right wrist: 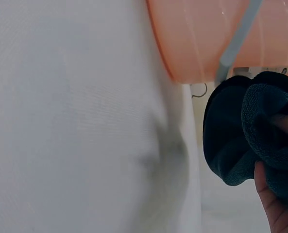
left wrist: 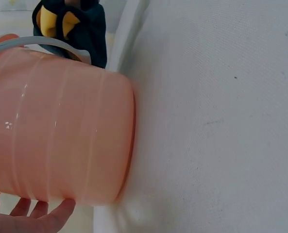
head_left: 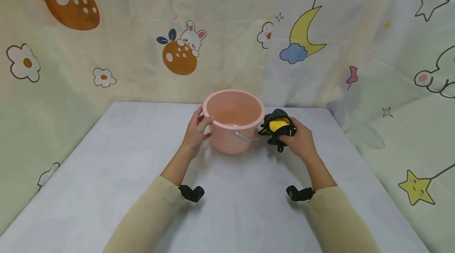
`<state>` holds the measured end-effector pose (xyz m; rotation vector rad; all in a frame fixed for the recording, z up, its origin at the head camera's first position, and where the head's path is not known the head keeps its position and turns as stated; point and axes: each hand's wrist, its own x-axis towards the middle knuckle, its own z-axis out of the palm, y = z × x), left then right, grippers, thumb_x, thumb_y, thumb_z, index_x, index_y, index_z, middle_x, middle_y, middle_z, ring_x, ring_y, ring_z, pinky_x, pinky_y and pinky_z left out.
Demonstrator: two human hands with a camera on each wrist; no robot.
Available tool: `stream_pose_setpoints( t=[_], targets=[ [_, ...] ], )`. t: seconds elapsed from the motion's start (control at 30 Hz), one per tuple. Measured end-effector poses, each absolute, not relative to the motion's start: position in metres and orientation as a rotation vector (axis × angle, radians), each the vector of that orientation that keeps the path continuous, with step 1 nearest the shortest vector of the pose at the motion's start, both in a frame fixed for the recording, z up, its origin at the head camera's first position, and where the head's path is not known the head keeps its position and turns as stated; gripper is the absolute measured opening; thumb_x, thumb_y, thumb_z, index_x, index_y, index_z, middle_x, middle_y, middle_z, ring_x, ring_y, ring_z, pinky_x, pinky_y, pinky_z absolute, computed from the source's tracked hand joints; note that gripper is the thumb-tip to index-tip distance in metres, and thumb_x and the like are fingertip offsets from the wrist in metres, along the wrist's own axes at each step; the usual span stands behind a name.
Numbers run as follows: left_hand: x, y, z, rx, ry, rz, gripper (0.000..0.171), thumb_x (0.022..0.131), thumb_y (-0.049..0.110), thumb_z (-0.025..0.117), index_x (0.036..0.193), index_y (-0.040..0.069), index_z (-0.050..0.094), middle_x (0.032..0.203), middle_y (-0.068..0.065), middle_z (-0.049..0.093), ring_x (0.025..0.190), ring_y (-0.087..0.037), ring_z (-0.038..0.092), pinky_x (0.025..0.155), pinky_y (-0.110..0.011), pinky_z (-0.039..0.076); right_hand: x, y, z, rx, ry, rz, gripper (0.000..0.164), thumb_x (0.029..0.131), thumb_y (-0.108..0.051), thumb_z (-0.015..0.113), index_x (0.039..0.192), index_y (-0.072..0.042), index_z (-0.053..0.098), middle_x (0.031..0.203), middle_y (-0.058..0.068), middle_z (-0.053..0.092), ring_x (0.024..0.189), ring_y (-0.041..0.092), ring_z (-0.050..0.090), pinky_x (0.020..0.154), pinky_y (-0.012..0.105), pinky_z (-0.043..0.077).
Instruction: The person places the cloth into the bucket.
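A pink plastic bucket (head_left: 232, 140) stands upright on the white table, its grey handle (head_left: 245, 137) hanging down at the front right. On its left side my left hand (head_left: 195, 132) holds it, thumb by the rim and fingers spread along the outer wall, as the left wrist view shows. Just right of the bucket, my right hand (head_left: 301, 138) grips a dark, soft plush item (right wrist: 226, 131) with yellow patches and a small loop beneath it. The item is bunched up and partly covered by the fingers, so its exact kind is unclear. It is beside the bucket, close to the wall.
The white table (head_left: 234, 205) extends around the bucket, its far edge just behind it. A printed cloth backdrop (head_left: 135, 47) with rabbits, flowers and a moon hangs behind and at the sides. Black devices (head_left: 192, 193) are strapped on both wrists below beige sleeves.
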<state>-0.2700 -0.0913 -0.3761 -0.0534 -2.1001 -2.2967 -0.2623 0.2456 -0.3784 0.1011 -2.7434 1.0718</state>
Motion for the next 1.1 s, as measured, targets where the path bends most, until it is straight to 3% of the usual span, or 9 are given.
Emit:
stream_pose_setpoints(
  t=[0.4,1.1],
  targets=[
    [-0.270,-0.092,-0.376,-0.063,-2.090,-2.305,0.068,0.100,0.030,0.058,0.162,0.025,0.032,0.155,-0.012,0.045,0.140,-0.030,0.046,0.111,-0.066,0.042,-0.259,0.247,-0.351,0.133,-2.626,1.079,0.063,0.090,-0.016,0.077,0.146,-0.002,0.052,0.139,0.029,0.061,0.127,0.049,0.055,0.105,0.066,0.044],
    [-0.270,-0.093,-0.374,-0.075,-2.088,-2.320,0.067,0.100,0.030,0.057,0.162,0.026,0.032,0.156,-0.012,0.045,0.140,-0.030,0.046,0.111,-0.066,0.041,-0.257,0.243,-0.316,0.147,-2.483,1.177,0.061,0.090,-0.022,0.078,0.143,-0.004,0.054,0.138,0.027,0.062,0.127,0.047,0.056,0.101,0.067,0.046]
  ],
)
